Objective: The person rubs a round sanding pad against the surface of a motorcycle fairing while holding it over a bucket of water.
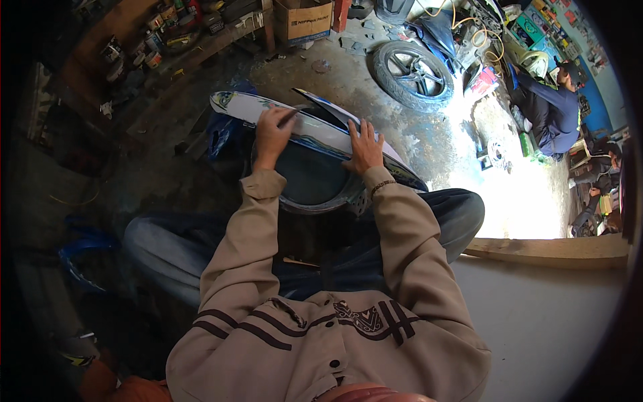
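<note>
A long, pointed white motorcycle body panel (320, 129) with coloured graphics lies slantwise across a round tub (315, 177) between my knees. The tub seems to hold greyish liquid. My left hand (273, 136) is on the panel's left half, its fingers curled and pressed together. Something small and dark shows at its fingertips, too unclear to name. On the panel's right half, my right hand (365, 147) lies with fingers stretched and spread, the thumb toward the near edge. A dark, narrow flap (326, 107) of the panel, or a second piece, sticks up behind it.
A wheel with a tyre (413, 76) lies on the floor ahead. A cardboard box (303, 21) and a cluttered workbench (194, 50) stand at the far left. Another person (552, 107) sits at the right. Blue parts (84, 248) lie at left; a wooden edge (549, 248) runs at right.
</note>
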Demonstrator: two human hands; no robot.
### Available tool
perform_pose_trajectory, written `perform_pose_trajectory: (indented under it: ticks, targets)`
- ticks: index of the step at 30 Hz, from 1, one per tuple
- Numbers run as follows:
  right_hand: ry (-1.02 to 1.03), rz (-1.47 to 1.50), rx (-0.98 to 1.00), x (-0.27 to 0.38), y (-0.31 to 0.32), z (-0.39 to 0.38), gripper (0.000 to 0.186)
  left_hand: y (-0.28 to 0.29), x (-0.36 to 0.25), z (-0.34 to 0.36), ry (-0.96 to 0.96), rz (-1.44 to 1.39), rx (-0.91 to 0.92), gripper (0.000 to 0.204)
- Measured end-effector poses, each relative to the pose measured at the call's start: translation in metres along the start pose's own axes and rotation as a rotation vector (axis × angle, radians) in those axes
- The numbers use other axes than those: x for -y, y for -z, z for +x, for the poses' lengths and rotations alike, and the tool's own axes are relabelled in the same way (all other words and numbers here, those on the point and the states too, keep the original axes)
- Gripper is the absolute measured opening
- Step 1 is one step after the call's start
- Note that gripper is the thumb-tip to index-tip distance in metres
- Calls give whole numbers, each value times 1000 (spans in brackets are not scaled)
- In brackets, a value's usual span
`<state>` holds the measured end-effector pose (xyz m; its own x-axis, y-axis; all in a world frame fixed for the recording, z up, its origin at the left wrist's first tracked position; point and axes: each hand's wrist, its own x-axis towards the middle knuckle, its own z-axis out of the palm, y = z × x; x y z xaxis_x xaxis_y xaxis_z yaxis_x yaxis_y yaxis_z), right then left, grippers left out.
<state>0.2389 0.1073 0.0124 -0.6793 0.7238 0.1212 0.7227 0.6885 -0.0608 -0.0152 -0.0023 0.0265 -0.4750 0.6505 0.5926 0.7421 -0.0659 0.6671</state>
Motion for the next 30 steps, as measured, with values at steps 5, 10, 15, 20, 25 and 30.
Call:
perform_pose_trajectory:
  ticks: [5, 10, 15, 20, 25, 30]
  targets:
    - [-2, 103, 46, -8, 9, 9, 131, -23, -28, -26, -36, 125, 45, 19]
    - [6, 128, 22, -10, 4, 9, 131, -46, -63, -65, -385, 120, 172, 23]
    - [1, 7, -36, -4, -4, 7, 135, -43, -58, -87, -445, 114, 327, 23]
    - [-27, 88, 37, -17, 4, 12, 138, -21, -12, -80, -287, 207, 205, 21]
    - [-200, 341, 185, -45, 7, 20, 133, -57, -38, -99, -267, 292, 74, 26]
    - [-212, 364, 155, -46, 4, 18, 132, -53, -49, -100, -403, 312, 272, 27]
